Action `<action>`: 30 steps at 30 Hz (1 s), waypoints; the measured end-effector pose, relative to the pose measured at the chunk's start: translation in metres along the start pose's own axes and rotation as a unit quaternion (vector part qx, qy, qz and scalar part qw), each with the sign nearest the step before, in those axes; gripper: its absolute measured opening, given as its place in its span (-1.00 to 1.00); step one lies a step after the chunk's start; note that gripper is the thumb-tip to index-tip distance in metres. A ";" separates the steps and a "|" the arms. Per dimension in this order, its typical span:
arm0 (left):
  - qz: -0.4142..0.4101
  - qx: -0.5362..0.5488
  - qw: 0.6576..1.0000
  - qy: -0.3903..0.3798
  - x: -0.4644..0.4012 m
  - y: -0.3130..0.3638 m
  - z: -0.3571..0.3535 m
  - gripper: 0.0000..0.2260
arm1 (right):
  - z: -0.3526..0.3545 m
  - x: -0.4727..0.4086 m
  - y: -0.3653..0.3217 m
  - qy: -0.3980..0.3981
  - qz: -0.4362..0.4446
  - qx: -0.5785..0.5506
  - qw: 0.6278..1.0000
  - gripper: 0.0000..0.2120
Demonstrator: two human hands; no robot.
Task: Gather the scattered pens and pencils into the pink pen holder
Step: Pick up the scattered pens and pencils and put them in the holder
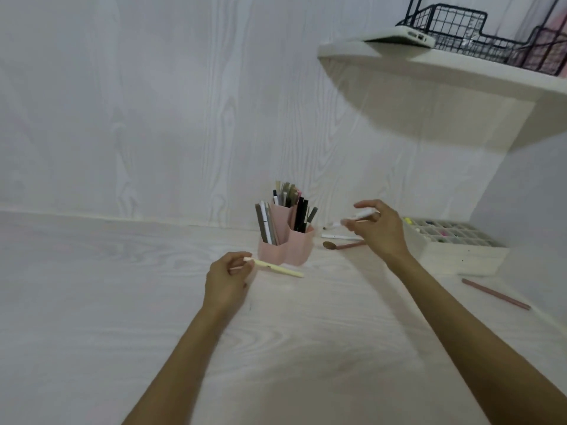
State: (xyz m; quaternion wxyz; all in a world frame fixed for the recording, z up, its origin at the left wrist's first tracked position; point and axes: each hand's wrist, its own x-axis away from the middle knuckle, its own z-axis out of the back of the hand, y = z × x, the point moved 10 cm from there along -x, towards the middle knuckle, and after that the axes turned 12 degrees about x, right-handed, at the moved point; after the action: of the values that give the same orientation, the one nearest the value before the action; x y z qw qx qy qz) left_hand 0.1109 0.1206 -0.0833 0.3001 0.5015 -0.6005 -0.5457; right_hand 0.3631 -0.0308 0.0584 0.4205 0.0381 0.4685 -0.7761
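Note:
The pink pen holder (293, 246) stands on the white desk near the back wall, with several pens and pencils upright in its compartments. My left hand (227, 279) is just left of it and grips a pale yellow pen (277, 269) by one end; the pen points right, in front of the holder. To the right of the holder my right hand (379, 230) holds a white pen (357, 217) above the desk. Under that hand lie another white pen (336, 236) and a brown-tipped pink brush (342, 245). A pink pencil (495, 293) lies at the far right.
A cream compartment box (454, 243) with small items sits to the right of my right hand. Above it a white shelf (445, 69) juts out, carrying a phone (402, 36) and a black wire basket (478, 29). The wood-grain wall stands close behind the holder.

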 end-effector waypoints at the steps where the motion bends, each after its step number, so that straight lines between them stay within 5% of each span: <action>1: 0.005 0.012 1.000 0.009 -0.001 -0.001 0.002 -0.91 | -0.001 -0.009 -0.010 0.007 0.000 -0.027 1.000 -0.72; 7: 0.013 0.027 0.999 0.024 -0.004 -0.006 0.006 -0.91 | -0.045 -0.033 -0.049 -0.045 0.065 0.118 0.990 -0.63; 21: 0.020 0.043 0.998 0.029 -0.004 -0.004 0.009 -0.93 | -0.101 0.010 -0.038 0.052 0.179 0.328 0.926 -0.66; 26: 0.042 0.091 0.995 0.029 -0.003 -0.003 0.008 -0.91 | -0.093 0.026 -0.035 0.054 0.167 0.228 0.958 -0.58; 30: 0.060 0.136 0.988 0.029 -0.003 0.000 0.006 -0.85 | -0.085 0.048 0.007 0.072 -0.039 0.000 0.997 -0.62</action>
State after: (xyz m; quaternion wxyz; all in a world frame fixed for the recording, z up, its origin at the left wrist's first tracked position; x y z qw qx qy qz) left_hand 0.1066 0.1256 -0.0840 0.2780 0.5166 -0.6892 -0.4253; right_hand 0.3083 0.0031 -0.0157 0.3552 0.0750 0.4986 -0.7871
